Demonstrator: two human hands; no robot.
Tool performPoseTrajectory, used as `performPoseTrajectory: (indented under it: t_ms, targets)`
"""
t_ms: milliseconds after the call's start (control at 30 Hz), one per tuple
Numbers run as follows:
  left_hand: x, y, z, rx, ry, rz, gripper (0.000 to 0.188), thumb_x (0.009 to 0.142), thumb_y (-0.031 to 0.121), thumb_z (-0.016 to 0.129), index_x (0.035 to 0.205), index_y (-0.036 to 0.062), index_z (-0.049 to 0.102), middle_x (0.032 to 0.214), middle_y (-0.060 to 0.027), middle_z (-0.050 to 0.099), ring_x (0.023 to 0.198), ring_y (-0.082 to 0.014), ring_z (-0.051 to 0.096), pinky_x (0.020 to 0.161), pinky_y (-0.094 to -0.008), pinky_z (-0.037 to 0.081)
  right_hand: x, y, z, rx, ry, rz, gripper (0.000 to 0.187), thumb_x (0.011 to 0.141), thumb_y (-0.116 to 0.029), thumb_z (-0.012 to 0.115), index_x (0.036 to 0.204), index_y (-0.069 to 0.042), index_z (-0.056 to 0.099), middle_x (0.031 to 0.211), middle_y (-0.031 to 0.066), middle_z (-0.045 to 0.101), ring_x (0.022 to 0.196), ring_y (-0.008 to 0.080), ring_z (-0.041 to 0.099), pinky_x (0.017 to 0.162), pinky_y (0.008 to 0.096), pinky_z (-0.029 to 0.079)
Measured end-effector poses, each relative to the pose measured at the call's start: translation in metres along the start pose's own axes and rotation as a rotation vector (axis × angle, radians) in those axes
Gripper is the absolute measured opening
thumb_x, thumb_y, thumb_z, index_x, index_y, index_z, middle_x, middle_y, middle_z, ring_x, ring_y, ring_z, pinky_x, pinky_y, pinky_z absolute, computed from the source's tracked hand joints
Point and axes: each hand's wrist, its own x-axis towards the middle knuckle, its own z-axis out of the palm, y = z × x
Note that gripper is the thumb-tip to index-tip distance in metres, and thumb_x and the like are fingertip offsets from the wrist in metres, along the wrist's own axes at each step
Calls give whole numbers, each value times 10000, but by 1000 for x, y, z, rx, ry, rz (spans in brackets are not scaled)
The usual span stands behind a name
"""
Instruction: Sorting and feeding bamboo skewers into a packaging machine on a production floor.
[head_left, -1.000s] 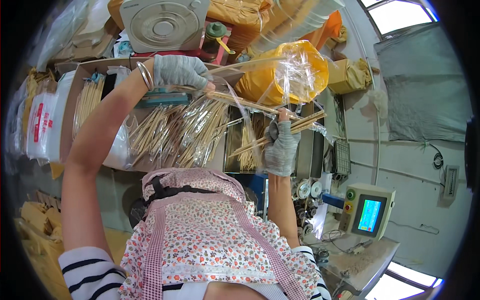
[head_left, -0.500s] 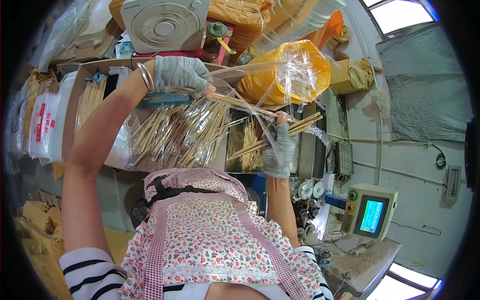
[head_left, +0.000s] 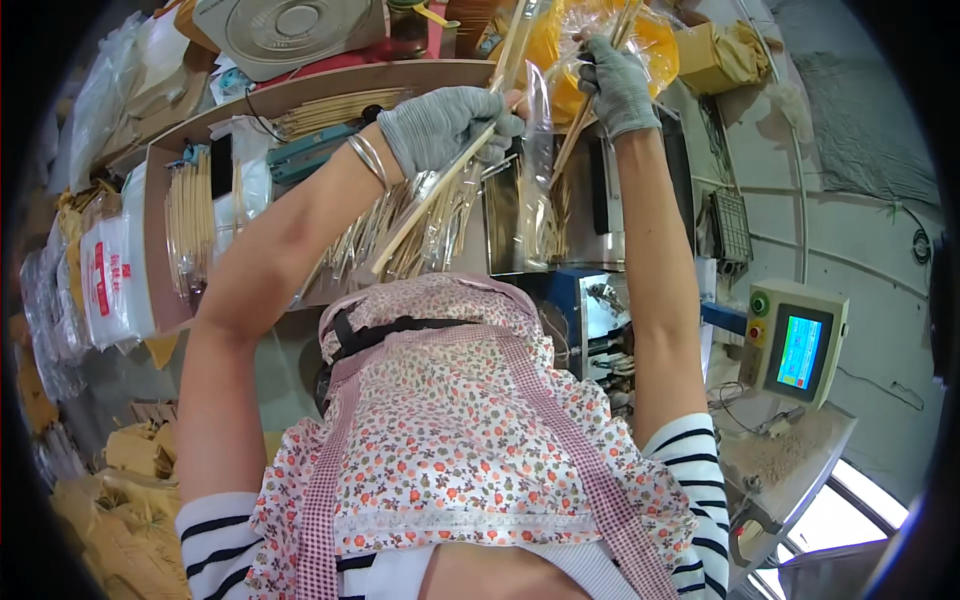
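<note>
My left hand [head_left: 450,128], in a grey fingerless glove, is closed round pale wooden chopsticks [head_left: 418,218] that slant down toward the apron. Clear plastic film [head_left: 536,110] hangs beside its fingertips. Farther right, my right hand [head_left: 615,88], gloved alike, grips several chopsticks [head_left: 571,142] near the yellow bag; their upper ends run past the frame's top. Below my left hand lies a heap of chopsticks [head_left: 400,232], partly in clear wrappers. More chopsticks [head_left: 557,225] stand in a metal-sided bin under my right hand. The fingers partly hide both held bunches.
A yellow bag [head_left: 655,45] holding clear plastic is behind my right hand. A teal tool [head_left: 312,155] and bundled sticks [head_left: 190,215] lie in the cardboard box at left. A fan [head_left: 300,40] stands behind. A control panel [head_left: 797,348] is at right, near machine parts.
My left hand has come right, and its chopsticks now point down toward me. My right hand has moved up and away to the yellow bag, with chopsticks tilted steeply. The view has shifted too.
</note>
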Motion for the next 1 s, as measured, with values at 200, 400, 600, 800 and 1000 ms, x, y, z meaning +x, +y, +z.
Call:
performPoseTrajectory:
  t_ms: [200,400,600,800,1000]
  targets:
    - [2,-13,-22,-384,-153,-94,130,910,98,429,913,7,521,626,21,407,482,-72,352,466,-221,354,-6,15,-7,-3,-50,127,151,821,-170,642,790,-31,592,644,14,528,426,50,365,360,191,263]
    - [0,-29,-3,-25,63,-2,176,909,184,473,850,42,559,636,16,485,532,-76,432,507,-217,393,-14,29,-7,19,-42,160,146,808,-174,656,781,-46,590,627,-4,520,404,53,348,355,199,258]
    - [-14,-91,-10,742,410,141,236,898,260,513,907,59,636,720,33,560,656,-57,479,609,-206,400,-69,40,13,-56,-138,75,184,816,-245,653,776,-68,627,569,-43,510,434,45,425,400,193,345]
    - [-40,-96,0,524,389,187,256,903,257,527,934,27,635,733,35,561,679,-36,477,613,-186,396,-109,42,19,-167,-127,-1,192,838,-262,637,793,-76,635,600,-50,528,499,28,455,457,175,353]
    - [-50,-99,-15,452,469,119,220,882,243,572,945,45,642,651,76,513,539,-8,397,472,-175,325,-145,55,35,-27,-109,73,126,854,-184,617,884,-62,623,664,-60,528,551,24,464,481,177,366]
